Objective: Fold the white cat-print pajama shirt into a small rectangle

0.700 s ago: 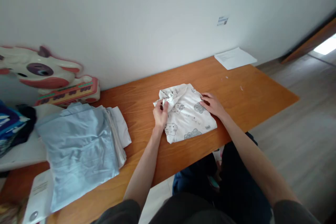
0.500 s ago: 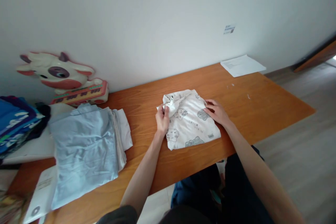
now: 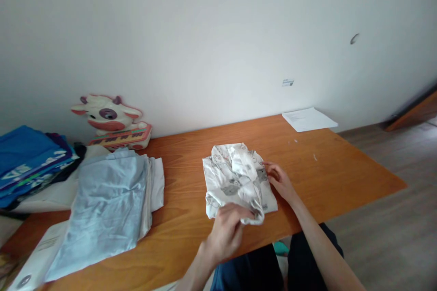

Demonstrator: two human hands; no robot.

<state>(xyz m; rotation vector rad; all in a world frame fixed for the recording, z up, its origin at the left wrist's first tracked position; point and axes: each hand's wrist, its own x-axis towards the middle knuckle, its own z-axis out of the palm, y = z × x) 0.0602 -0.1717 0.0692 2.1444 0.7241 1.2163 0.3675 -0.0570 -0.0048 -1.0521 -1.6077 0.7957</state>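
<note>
Cow toy keyboard (image 3: 120, 138) by wall (image 3: 205, 54); papers (image 3: 309, 120) on wooden table (image 3: 341, 163).

Printed white cloth (image 3: 221, 175), thin and matt, its surface rumpled into soft creases. The worktop (image 3: 184, 186) looks like orange-brown wood, smooth, with visible grain and a low sheen. Pale blue cloth (image 3: 109, 200) is satiny, glossy along its wrinkles. The blue folded clothes (image 3: 25, 154) are matt fabric. The cow-shaped toy (image 3: 112, 120) seems to be smooth, hard plastic, though it is small and slightly blurred. White paper (image 3: 309, 119) is flat and matt; the wall (image 3: 205, 54) is smooth and matt.
</note>
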